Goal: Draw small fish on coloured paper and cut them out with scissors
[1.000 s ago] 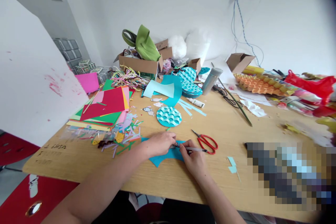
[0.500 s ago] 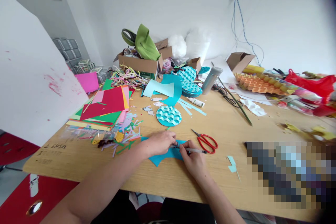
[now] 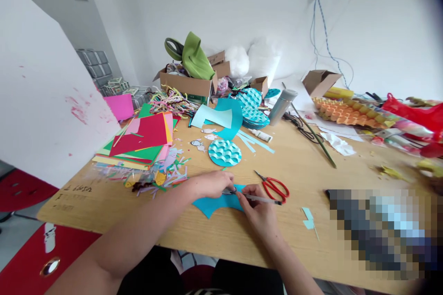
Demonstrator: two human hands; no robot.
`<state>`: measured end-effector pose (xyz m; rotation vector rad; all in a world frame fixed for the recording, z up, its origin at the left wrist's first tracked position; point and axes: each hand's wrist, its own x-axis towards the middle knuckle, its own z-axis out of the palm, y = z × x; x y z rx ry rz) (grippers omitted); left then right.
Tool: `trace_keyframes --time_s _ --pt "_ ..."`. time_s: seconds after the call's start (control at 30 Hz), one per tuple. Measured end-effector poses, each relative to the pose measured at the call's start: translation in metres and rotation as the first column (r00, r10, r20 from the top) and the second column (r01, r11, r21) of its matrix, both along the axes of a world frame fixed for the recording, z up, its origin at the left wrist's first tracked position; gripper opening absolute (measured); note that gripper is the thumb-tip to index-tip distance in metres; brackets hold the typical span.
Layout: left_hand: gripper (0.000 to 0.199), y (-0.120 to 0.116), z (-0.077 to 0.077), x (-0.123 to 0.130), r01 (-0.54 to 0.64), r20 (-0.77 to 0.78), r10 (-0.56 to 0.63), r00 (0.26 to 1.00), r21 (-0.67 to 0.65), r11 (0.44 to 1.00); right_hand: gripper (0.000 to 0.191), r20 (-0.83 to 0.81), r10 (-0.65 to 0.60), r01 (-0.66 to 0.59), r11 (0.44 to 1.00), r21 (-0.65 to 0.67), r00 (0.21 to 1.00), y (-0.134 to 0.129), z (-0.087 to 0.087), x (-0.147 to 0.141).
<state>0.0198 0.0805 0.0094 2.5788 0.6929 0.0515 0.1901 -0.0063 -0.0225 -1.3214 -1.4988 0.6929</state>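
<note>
My right hand (image 3: 258, 205) is closed around a slim pale pen (image 3: 265, 199), whose dark end points right. Under both hands lies a piece of blue paper (image 3: 211, 205) with a curved, pointed lower edge. My left hand (image 3: 216, 184) rests on its upper part, fingers bent and closed around something small and dark that I cannot make out, close to the pen's tip. Just right of my right hand are red-handled scissors (image 3: 275, 188) on the table. Beyond my hands sits a blue disc (image 3: 224, 153) covered with wavy paper strips.
Coloured paper sheets (image 3: 141, 136) and paper scraps (image 3: 176, 175) lie left. Paper fish (image 3: 209, 134), a glue bottle (image 3: 262, 135) and a grey flask (image 3: 282, 107) stand or lie farther back. A cardboard box (image 3: 187, 84) is behind; an egg tray (image 3: 346, 113) is right.
The view has shifted slightly, moving the scene a little to the right. Both hands stay at the blue paper, with the pen still in my right hand.
</note>
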Motion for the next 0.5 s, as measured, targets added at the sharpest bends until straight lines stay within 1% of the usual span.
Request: trace_keyframes --time_s 0.13,0.23,0.37,0.5 --pt "0.036 0.011 -0.005 0.002 0.03 -0.031 -0.031 0.999 -0.027 0.999 0.025 0.046 0.087 -0.085 0.995 -0.043 0.995 -0.003 0.002 -0.003" --pt "0.038 0.017 -0.009 0.003 0.041 -0.039 -0.042 0.998 -0.036 0.999 0.025 0.115 0.159 -0.157 0.987 -0.03 0.98 -0.005 -0.001 -0.005" --pt "0.035 0.018 -0.011 0.004 0.044 -0.039 -0.046 0.998 -0.036 0.998 0.022 0.203 0.142 -0.153 0.988 0.037 0.969 -0.004 -0.006 -0.008" --pt "0.035 0.018 -0.011 0.003 0.051 -0.041 -0.052 0.998 -0.037 0.998 0.017 0.273 0.141 -0.176 0.978 0.112 0.952 -0.004 -0.007 -0.009"
